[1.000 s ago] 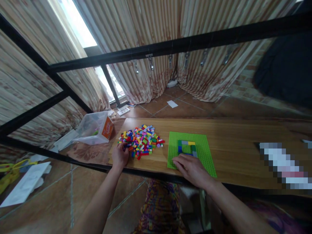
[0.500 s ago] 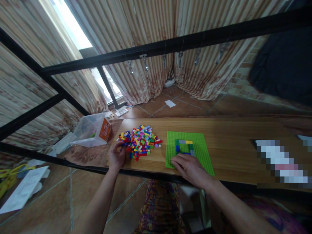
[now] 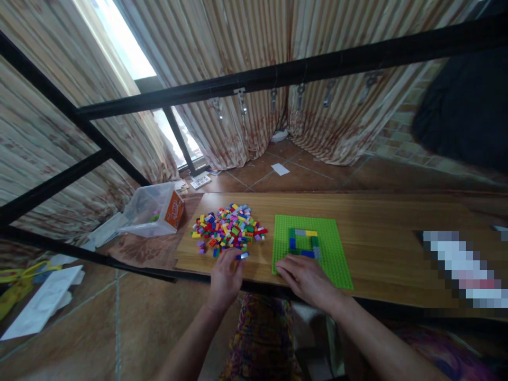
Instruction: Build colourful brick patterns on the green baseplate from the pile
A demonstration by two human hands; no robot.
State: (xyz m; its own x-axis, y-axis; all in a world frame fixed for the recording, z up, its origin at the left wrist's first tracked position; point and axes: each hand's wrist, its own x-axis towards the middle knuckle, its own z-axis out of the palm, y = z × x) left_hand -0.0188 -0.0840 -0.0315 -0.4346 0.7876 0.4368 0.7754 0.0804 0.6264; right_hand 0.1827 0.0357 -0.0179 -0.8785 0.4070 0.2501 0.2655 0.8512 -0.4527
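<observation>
One left hand pinches a brick, best held level; at three o'clock, the right hand overlaps a green board, fingers' grip unclear.

Right of the green baseplate, the wooden tabletop is stretching open, and a narrower strip is running between the baseplate and the brick pile. The left hand is blocking the pile's near side; the right hand is covering the baseplate's near part, the low brick ring standing just beyond.
</observation>
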